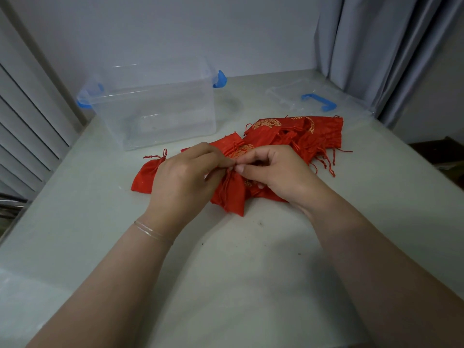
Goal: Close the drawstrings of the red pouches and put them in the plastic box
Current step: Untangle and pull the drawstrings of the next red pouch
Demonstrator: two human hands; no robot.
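Note:
A red pouch (232,194) lies on the pale table (226,259) between my hands, its neck gathered. My left hand (185,174) and my right hand (273,169) meet above it, and both pinch its drawstring at the neck. Another red pouch (145,175) with a cinched top lies to the left of my left hand. A heap of several red pouches with gold patterns (298,134) sits behind my right hand. The clear plastic box (150,106) with blue clips stands at the back left, and I see nothing in it.
The box's clear lid (313,96) with a blue handle lies at the back right by the grey curtain (376,51). A white wall closes the table's far side. Slatted panels run along the left edge.

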